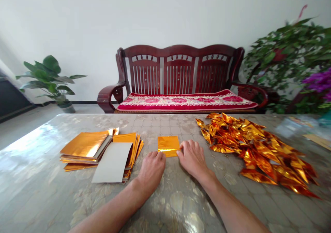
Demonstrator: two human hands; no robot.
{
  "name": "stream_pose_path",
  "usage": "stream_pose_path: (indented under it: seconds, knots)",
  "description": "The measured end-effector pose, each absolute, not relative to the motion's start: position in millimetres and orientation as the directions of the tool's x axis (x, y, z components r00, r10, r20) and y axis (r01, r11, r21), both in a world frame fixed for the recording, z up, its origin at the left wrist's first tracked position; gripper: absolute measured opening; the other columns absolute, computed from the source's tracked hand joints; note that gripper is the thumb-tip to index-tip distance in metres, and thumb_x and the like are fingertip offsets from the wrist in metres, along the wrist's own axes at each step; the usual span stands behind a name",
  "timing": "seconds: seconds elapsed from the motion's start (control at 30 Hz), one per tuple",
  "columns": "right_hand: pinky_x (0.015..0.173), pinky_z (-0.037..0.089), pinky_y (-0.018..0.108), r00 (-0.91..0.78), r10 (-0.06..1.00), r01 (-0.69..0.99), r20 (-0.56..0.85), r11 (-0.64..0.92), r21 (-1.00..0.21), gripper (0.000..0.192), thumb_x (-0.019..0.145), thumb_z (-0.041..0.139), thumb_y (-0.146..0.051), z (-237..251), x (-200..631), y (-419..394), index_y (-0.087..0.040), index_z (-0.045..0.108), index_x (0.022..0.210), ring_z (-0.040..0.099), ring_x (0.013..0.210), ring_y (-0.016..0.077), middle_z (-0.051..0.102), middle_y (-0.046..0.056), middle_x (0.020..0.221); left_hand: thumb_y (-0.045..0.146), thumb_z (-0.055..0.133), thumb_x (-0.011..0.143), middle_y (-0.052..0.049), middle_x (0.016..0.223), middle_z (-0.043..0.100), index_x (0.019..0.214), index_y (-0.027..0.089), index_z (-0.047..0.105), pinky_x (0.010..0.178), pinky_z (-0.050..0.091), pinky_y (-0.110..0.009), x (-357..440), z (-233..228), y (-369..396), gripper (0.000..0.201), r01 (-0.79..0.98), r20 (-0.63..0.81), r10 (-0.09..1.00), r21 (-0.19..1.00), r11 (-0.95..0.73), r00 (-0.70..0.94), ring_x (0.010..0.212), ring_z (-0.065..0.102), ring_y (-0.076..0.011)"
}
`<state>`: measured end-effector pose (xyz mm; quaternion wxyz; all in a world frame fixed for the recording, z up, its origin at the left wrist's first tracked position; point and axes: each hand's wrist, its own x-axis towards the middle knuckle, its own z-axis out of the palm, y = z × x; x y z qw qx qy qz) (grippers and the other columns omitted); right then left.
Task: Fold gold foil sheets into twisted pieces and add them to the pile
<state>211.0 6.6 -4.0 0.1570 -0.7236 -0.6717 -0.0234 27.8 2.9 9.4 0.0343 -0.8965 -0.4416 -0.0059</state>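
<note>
A small sheet of gold foil paper (168, 143) lies on the table in front of me, with a crease or folded strip along its near edge. At its near left corner, my left hand (153, 165) is closed with the fingertips on the paper. My right hand (193, 157) grips the right edge between thumb and curled fingers. To the left are stacks of gold foil sheets (84, 144), and a grey-backed sheet (112, 162) lies face down on one of them. A heap of folded gold foil pieces (254, 148) spreads out on the right.
The table (178, 205) has a glossy patterned cover. Clear plastic packaging (294, 125) rests at its far right. Behind it stands a dark red wooden bench (178, 71) with a red and white cushion (186, 102). Potted plants (51, 76) flank the bench.
</note>
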Motion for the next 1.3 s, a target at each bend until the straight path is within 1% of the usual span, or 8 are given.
stream_pose_path:
  seconds: [0.23,0.33,0.43,0.5,0.67,0.93,1.13,1.3]
  knots:
    - [0.076,0.033,0.033,0.081,0.953,0.958,0.290,0.006,-0.286,0.004,0.087,0.059,-0.022,-11,233,9,-0.022,0.061,0.091,0.052,0.092,0.0227,0.063,0.003,0.095,0.008,0.047,0.091,-0.011,0.101,0.066,0.101,0.015,0.065,0.084,0.049,-0.039,21,6,1,0.021,0.820,0.078,0.817,-0.076,-0.567,0.572,0.096,0.062,-0.0259]
    - [0.079,0.035,0.031,-0.011,0.915,0.923,0.404,0.165,-0.349,0.010,0.086,0.056,-0.013,-8,233,9,-0.021,0.061,0.086,0.052,0.091,0.0203,0.063,0.003,0.090,0.009,0.046,0.092,-0.010,0.101,0.066,0.099,0.017,0.065,0.084,0.048,-0.038,19,3,4,0.022,0.821,0.104,0.815,-0.048,-0.568,0.570,0.096,0.061,-0.0259]
    - [0.083,0.036,0.032,-0.217,0.867,0.875,0.449,0.377,-0.305,0.007,0.087,0.061,-0.016,-4,227,6,-0.022,0.064,0.087,0.052,0.095,0.0202,0.064,0.002,0.094,0.010,0.047,0.092,-0.009,0.100,0.066,0.100,0.018,0.065,0.085,0.046,-0.037,17,1,8,0.022,0.824,0.132,0.816,-0.012,-0.566,0.563,0.096,0.060,-0.0250]
    - [0.084,0.035,0.033,-0.304,0.854,0.861,0.422,0.436,-0.263,0.004,0.086,0.068,-0.023,-2,222,4,-0.024,0.066,0.089,0.052,0.097,0.0208,0.065,0.001,0.096,0.012,0.046,0.092,-0.008,0.099,0.066,0.102,0.020,0.065,0.086,0.045,-0.037,16,0,10,0.022,0.826,0.159,0.817,0.012,-0.563,0.554,0.096,0.059,-0.0245]
    - [0.080,0.034,0.033,-0.346,0.863,0.894,0.368,0.422,-0.149,0.007,0.092,0.063,-0.028,-1,220,5,-0.026,0.070,0.091,0.053,0.094,0.0201,0.067,0.001,0.093,0.016,0.043,0.095,-0.008,0.095,0.066,0.100,0.020,0.066,0.085,0.044,-0.037,15,-1,12,0.024,0.821,0.202,0.809,0.037,-0.570,0.552,0.093,0.059,-0.0240]
    - [0.075,0.031,0.035,-0.371,0.855,0.927,0.363,0.364,0.091,0.019,0.096,0.054,-0.019,-2,210,6,-0.020,0.067,0.082,0.055,0.082,0.0197,0.066,0.005,0.085,0.018,0.045,0.095,-0.005,0.104,0.069,0.109,0.022,0.067,0.088,0.045,-0.036,10,-2,19,0.027,0.831,0.276,0.836,0.174,-0.529,0.474,0.098,0.060,-0.0228]
    - [0.074,0.029,0.034,-0.343,0.852,0.936,0.395,0.345,0.068,0.020,0.095,0.051,-0.016,-5,208,9,-0.019,0.064,0.081,0.055,0.081,0.0195,0.065,0.005,0.083,0.017,0.047,0.095,-0.004,0.108,0.068,0.112,0.024,0.069,0.091,0.046,-0.033,8,-6,27,0.028,0.799,0.296,0.836,0.271,-0.537,0.462,0.101,0.060,-0.0210]
    - [0.075,0.030,0.032,-0.361,0.842,0.924,0.401,0.381,0.033,0.020,0.097,0.047,-0.017,-6,213,12,-0.019,0.062,0.083,0.054,0.081,0.0187,0.064,0.004,0.083,0.022,0.053,0.094,-0.003,0.102,0.069,0.097,0.023,0.072,0.088,0.047,-0.030,7,-7,36,0.019,0.754,0.327,0.836,0.371,-0.542,0.441,0.097,0.061,-0.0187]
